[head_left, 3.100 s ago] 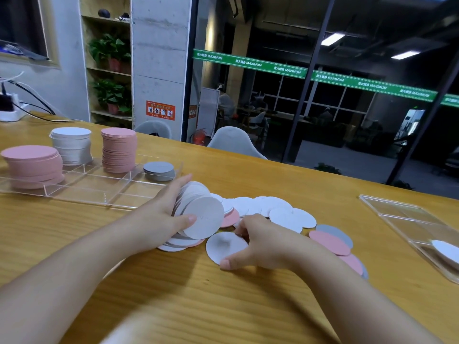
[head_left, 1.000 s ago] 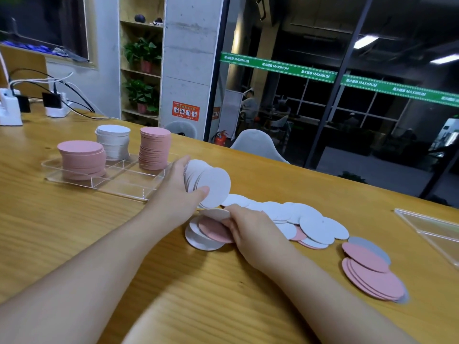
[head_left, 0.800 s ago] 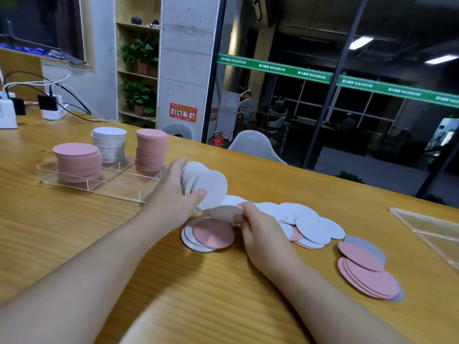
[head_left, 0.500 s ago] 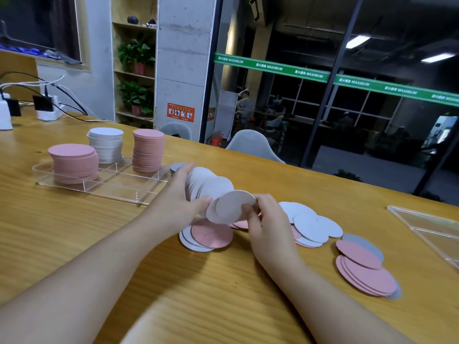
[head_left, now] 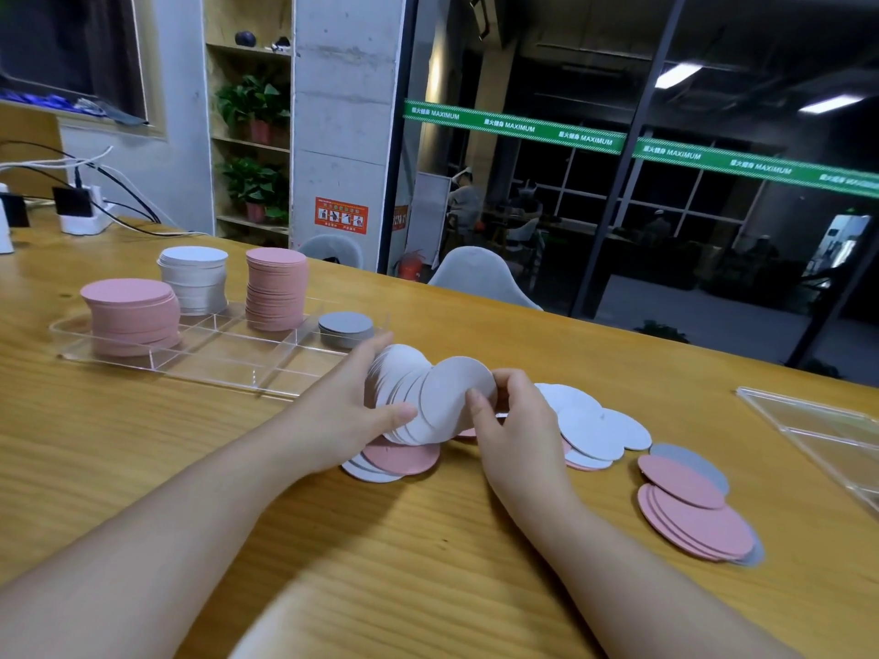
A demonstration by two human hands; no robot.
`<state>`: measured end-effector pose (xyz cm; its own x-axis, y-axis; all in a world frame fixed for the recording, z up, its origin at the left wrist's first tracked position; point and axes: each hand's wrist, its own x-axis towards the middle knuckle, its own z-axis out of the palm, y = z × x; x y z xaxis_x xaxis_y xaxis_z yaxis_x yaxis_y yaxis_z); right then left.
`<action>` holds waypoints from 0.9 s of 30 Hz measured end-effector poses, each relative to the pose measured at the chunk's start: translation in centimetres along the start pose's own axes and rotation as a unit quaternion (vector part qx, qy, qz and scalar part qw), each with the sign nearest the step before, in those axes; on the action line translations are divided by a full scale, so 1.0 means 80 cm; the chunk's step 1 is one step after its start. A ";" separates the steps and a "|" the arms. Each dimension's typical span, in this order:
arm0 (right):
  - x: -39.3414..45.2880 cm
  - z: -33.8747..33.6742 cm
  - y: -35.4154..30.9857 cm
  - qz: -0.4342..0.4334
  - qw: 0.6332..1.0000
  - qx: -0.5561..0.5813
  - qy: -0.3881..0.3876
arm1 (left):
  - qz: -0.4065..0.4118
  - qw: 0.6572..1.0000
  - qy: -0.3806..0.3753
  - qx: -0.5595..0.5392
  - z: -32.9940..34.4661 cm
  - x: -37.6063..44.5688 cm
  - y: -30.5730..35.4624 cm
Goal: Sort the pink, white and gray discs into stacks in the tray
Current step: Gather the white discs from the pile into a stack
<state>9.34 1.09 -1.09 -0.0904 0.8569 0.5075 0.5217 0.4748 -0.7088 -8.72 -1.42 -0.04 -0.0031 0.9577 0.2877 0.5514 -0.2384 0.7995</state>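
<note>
My left hand [head_left: 349, 411] grips a fanned bundle of white discs [head_left: 404, 387] just above the table. My right hand [head_left: 516, 420] pinches one more white disc [head_left: 449, 397] against the front of that bundle. Under the hands lie a pink disc [head_left: 404, 458] and white ones. More loose white discs [head_left: 587, 423] spread to the right, then a pile of pink discs [head_left: 694, 513] over gray ones. The clear tray [head_left: 228, 363] at the left holds a wide pink stack [head_left: 131, 318], a white stack [head_left: 192, 278], a tall pink stack [head_left: 276, 287] and a low gray stack [head_left: 346, 328].
A second clear tray [head_left: 827, 435] sits at the right edge of the wooden table. Chargers and cables [head_left: 81, 211] lie at the far left. A gray chair [head_left: 480, 278] stands behind the table's far edge.
My right hand picked a white disc off the table pile and brought it up against the bundle in my left hand. A pink disc was uncovered beneath.
</note>
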 end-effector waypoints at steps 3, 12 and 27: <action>0.001 0.001 0.002 -0.001 1.000 -0.017 -0.017 | 0.003 1.000 -0.004 -0.001 0.001 0.002 -0.002; 0.001 0.003 0.006 -0.044 0.994 -0.070 -0.067 | 0.027 0.999 -0.040 0.018 -0.001 0.006 -0.009; -0.014 0.016 -0.009 -0.260 0.956 -0.084 -0.106 | -0.020 0.982 0.186 -0.034 -0.017 0.013 -0.001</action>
<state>8.00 0.04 -1.77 -0.5358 0.5428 0.6468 0.4860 0.8246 -0.2895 -9.89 -0.61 0.93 -0.3358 0.8442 0.4179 0.4872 -0.2240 0.8441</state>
